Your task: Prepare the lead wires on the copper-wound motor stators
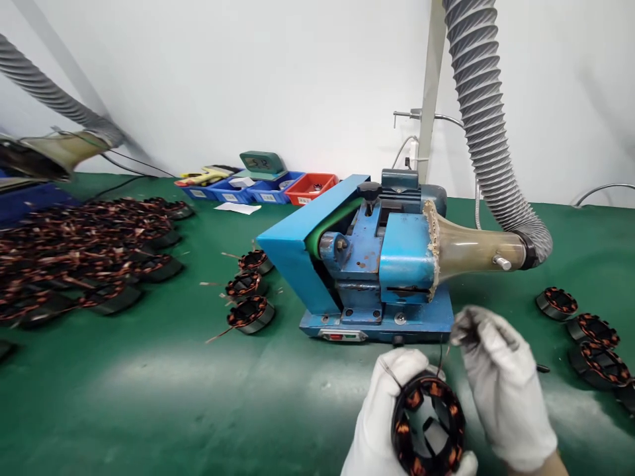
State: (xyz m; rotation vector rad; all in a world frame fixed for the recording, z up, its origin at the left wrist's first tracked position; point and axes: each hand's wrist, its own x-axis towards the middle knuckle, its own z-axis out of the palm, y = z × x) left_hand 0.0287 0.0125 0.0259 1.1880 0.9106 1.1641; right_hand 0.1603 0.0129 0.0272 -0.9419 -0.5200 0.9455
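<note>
The white-gloved left hand [380, 410] has its fingers wrapped around a black, ring-shaped stator with copper windings [401, 430], near, right of centre. The white-gloved right hand [506, 387] has its grey-stained fingertips just beside the stator's thin, dark wire [441, 354]; whether they grip it, I cannot tell. Beyond stands a blue metal belt machine [360, 264]. Three copper-wound metal rings [249, 313] lie left of it on the green tabletop [198, 396], with a dense heap of copper-wound rings [84, 258] farther left.
</note>
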